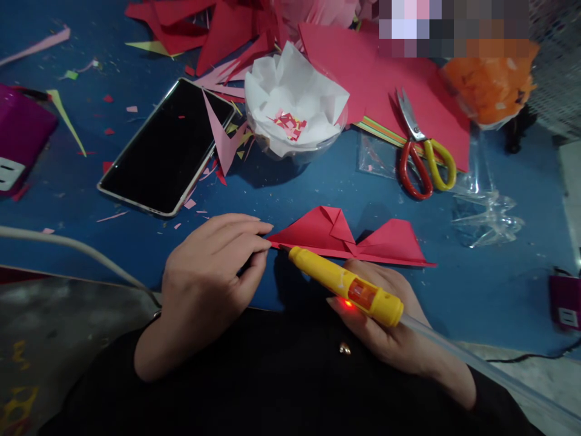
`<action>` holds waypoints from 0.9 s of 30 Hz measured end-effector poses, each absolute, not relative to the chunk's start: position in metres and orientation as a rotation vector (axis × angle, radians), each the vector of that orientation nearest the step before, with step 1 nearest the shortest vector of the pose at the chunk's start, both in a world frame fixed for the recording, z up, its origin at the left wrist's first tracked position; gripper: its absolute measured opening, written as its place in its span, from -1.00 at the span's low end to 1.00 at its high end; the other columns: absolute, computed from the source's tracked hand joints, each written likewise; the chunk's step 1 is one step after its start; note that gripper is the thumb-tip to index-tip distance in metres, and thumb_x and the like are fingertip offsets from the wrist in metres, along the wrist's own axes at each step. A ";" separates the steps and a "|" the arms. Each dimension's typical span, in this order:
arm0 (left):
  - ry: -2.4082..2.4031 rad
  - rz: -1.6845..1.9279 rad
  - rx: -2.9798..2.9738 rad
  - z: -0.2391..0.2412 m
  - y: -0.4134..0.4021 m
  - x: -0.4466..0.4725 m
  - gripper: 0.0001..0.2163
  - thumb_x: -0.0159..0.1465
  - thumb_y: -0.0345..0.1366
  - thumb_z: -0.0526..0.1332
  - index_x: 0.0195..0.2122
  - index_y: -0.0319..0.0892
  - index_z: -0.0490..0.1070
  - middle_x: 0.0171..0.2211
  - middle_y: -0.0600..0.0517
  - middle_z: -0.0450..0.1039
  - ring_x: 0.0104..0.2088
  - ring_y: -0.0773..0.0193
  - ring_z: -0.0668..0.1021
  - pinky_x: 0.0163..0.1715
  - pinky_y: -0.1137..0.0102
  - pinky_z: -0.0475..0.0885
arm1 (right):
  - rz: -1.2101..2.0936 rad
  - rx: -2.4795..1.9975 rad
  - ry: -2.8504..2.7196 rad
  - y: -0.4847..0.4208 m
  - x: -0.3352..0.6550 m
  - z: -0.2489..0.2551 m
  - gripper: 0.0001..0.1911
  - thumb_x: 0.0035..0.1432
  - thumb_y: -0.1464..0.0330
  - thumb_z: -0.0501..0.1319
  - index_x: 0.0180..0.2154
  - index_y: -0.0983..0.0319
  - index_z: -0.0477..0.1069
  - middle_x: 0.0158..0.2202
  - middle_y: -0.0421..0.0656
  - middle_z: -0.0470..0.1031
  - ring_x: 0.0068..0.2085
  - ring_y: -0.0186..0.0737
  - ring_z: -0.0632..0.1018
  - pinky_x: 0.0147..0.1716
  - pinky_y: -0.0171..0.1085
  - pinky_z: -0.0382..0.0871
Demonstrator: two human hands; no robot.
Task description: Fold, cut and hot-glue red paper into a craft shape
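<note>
A folded piece of red paper (318, 233) lies on the blue table near its front edge, with two raised peaks and a narrow strip along the bottom. My left hand (213, 260) pinches its left tip between thumb and fingers. Held in my right hand (385, 303) is a yellow pen-shaped hot glue gun (336, 275) with a red light glowing at its side. Its dark nozzle meets the strip close to my left fingertips. A long translucent glue stick (481, 363) runs out of its back end. Part of my right hand is hidden behind the glue gun.
Beyond the paper stand a phone (167, 145), a clear bowl (295, 142) lined with white paper holding scraps, and red-and-yellow-handled scissors (420, 145) on red paper sheets (385, 85). Cut scraps (227, 30) are piled at the back. A white cable (82, 239) crosses the left.
</note>
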State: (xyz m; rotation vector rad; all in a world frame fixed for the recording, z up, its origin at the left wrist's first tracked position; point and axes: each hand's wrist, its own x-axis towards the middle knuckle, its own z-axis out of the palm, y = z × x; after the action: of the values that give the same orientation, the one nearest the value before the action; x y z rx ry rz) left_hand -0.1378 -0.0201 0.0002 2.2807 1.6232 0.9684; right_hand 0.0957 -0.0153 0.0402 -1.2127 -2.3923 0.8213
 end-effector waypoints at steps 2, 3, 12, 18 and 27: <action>1.632 0.952 2.264 0.001 -0.020 -0.138 -0.84 0.26 -0.49 0.20 -0.28 -0.08 0.48 -0.16 0.03 0.64 -0.07 0.14 0.61 -0.04 0.22 0.49 | 0.821 -1.212 -2.396 -0.015 0.096 0.040 -0.83 0.28 0.39 0.13 -0.37 0.12 0.18 -0.54 -0.28 0.24 -0.56 -0.27 0.33 -0.59 -0.23 0.17; 1.633 0.947 2.258 0.002 -0.020 -0.138 -0.84 0.27 -0.49 0.19 -0.27 -0.07 0.48 -0.16 0.04 0.64 -0.07 0.15 0.61 -0.04 0.22 0.49 | 0.809 -1.208 -2.398 -0.016 0.096 0.040 -0.84 0.28 0.40 0.13 -0.37 0.12 0.18 -0.53 -0.27 0.25 -0.56 -0.27 0.34 -0.58 -0.23 0.18; 1.613 0.998 2.275 -0.001 -0.019 -0.137 -0.88 0.23 -0.50 0.24 -0.27 -0.15 0.50 -0.18 0.00 0.64 -0.09 0.14 0.61 -0.04 0.27 0.47 | 0.798 -1.215 -2.413 -0.018 0.100 0.037 -0.83 0.30 0.35 0.13 -0.37 0.14 0.17 -0.51 -0.28 0.25 -0.54 -0.31 0.31 -0.57 -0.27 0.15; 1.588 1.011 2.273 -0.001 -0.020 -0.138 -0.91 0.23 -0.48 0.26 -0.28 -0.18 0.50 -0.18 -0.03 0.64 -0.09 0.13 0.61 -0.05 0.27 0.47 | 0.841 -1.237 -2.394 -0.020 0.102 0.038 -0.79 0.30 0.34 0.13 -0.38 0.14 0.15 -0.51 -0.29 0.21 -0.53 -0.32 0.29 -0.56 -0.27 0.11; 1.581 0.994 2.254 -0.002 -0.019 -0.139 -0.92 0.27 -0.45 0.24 -0.26 -0.20 0.52 -0.19 -0.07 0.63 -0.09 0.10 0.61 -0.05 0.23 0.48 | 0.829 -1.255 -2.396 -0.025 0.105 0.037 -0.78 0.30 0.34 0.13 -0.39 0.14 0.14 -0.51 -0.28 0.20 -0.52 -0.31 0.27 -0.54 -0.26 0.10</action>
State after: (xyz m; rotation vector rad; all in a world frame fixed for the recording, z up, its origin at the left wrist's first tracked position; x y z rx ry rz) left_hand -0.1394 -0.0191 -0.0015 2.2538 1.5807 0.9935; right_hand 0.1050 -0.0248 0.0374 -1.2547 -2.3958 0.8288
